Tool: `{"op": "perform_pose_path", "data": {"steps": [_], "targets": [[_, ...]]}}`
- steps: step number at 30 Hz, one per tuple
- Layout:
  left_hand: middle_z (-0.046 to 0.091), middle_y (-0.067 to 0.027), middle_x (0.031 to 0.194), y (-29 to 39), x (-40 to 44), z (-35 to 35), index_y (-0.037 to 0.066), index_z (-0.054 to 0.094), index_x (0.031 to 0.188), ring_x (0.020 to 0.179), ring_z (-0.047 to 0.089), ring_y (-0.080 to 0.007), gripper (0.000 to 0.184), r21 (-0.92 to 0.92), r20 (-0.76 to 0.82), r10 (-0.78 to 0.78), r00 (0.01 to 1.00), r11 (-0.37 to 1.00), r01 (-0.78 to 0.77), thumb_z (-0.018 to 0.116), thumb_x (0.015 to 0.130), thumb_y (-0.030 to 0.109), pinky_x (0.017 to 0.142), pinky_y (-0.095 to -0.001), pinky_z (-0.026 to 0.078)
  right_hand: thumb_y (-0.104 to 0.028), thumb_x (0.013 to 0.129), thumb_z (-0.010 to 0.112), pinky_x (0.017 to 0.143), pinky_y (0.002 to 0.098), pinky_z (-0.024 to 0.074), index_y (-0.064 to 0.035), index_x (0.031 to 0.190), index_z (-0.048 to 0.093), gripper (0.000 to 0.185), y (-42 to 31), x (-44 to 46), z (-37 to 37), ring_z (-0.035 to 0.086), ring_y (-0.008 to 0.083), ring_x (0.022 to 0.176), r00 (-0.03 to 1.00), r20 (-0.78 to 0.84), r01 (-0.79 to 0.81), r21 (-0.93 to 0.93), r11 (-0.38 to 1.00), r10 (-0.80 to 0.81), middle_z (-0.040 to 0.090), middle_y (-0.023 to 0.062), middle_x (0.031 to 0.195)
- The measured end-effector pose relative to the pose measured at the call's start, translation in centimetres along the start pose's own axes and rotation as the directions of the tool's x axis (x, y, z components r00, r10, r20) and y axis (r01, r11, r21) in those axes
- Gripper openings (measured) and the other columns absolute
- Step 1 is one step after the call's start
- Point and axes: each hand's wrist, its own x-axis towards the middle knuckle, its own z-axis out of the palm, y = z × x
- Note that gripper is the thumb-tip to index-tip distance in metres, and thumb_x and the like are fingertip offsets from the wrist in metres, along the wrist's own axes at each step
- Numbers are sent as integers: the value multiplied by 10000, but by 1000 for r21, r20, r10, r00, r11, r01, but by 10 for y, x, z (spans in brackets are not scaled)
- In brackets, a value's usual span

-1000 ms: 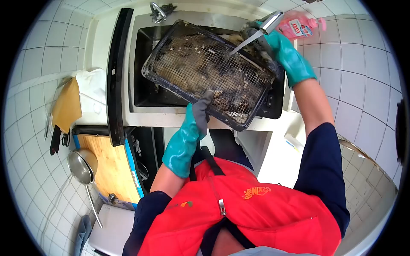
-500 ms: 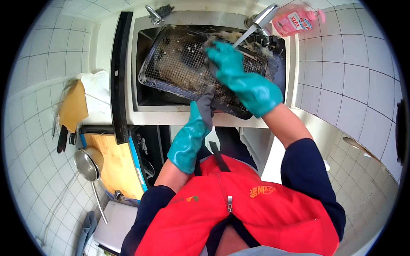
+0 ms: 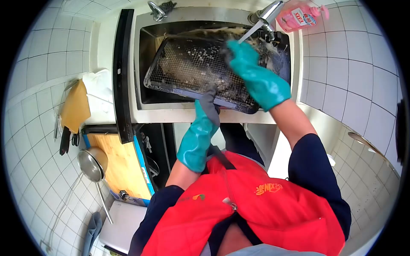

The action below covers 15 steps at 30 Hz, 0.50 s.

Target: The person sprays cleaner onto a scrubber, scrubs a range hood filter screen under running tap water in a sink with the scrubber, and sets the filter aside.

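A black-framed mesh filter panel [image 3: 179, 68], wet and streaked with brown grime and foam, lies tilted across the sink [image 3: 147, 96]. At its near edge, my left hand [image 3: 208, 104], in a teal glove with grey fingers, grips the frame, its thumb over the mesh. My right hand [image 3: 245, 57], gloved the same, presses on the panel's upper right part with fingers bent. Something dark and blurred shows at those fingertips; I cannot make it out. Water runs from the faucet [image 3: 270, 15] beside my right hand.
A pink soap bottle [image 3: 299, 18] stands behind the sink at right. Left of the sink is a long black bar [image 3: 122, 72]. A wooden board [image 3: 113, 162], a strainer [image 3: 90, 165] and a knife [image 3: 65, 140] are at lower left. A dark scrubber [image 3: 167, 7] lies by the small tap [image 3: 156, 12].
My right hand has shifted right over the mesh, and the panel sits slightly differently in the sink. My left hand keeps its hold on the near edge. The whole view has shifted a little.
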Motion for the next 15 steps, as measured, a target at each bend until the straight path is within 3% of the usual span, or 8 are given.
{"op": "perform_pose_path", "data": {"steps": [1,4,6,7,9,11,12,15], "targets": [[685,9,889,-4,7,-3,111,741,1130,538,471,-91,269,-30,-2,29,1000,999,-29,617,1005,314,439,-299,292,-154,800,721,864,497,551,-144,1151,718,351,-14,-6,2,674,391,1043,990,-44,133,-27,991,-134,710,146,1093],[688,-113,1264,19,6,-8,4,657,1285,1142,673,-260,343,-122,122,4,992,993,10,519,1004,142,993,-395,557,-153,798,718,887,497,551,-144,1149,716,351,6,-12,-24,671,391,1041,996,85,28,44,999,-31,704,149,1135],[683,-107,1283,38,-6,-7,-3,651,1304,1167,661,-259,360,-112,131,3,991,994,12,515,1001,137,995,-399,554,-153,812,702,886,503,546,-141,1142,711,330,44,-22,-26,672,400,1024,998,57,-9,-129,992,17,711,168,1086],[678,-101,1303,44,-13,-4,-9,645,1323,1193,650,-257,378,-112,132,3,991,994,12,511,998,131,997,-403,551,-183,823,717,882,516,543,-145,1127,710,307,55,-16,-32,673,405,1006,976,185,-114,-30,993,118,713,171,1048],[670,-99,1336,33,-9,-4,-19,634,1348,1246,624,-247,406,-40,17,-13,1000,999,13,497,1000,139,1030,-402,528,-210,827,734,872,518,549,-154,1110,713,290,32,-7,-9,676,397,994,999,27,-43,44,998,42,713,160,1057],[728,-30,1076,-2,21,-32,59,687,1295,762,663,-155,364,98,54,-9,998,995,4,599,1019,280,579,-257,463,-226,823,753,870,514,552,-164,1123,716,309,2,9,33,673,384,1023,978,-143,150,-27,988,-152,707,149,1088],[728,-30,1076,9,11,-21,59,687,1295,762,663,-155,364,107,53,-13,998,994,7,599,1019,280,579,-257,463,-227,821,752,875,510,552,-164,1142,711,329,-9,0,27,670,378,1037,980,-87,174,-44,984,-177,704,141,1099],[641,-115,1401,44,-23,7,-19,613,1387,1269,616,-238,443,129,-43,20,999,992,-14,465,1002,142,1098,-385,479,-227,822,745,889,502,552,-165,1192,698,378,-10,-18,8,663,373,1066,974,11,226,-34,974,-226,699,128,1115]]}}
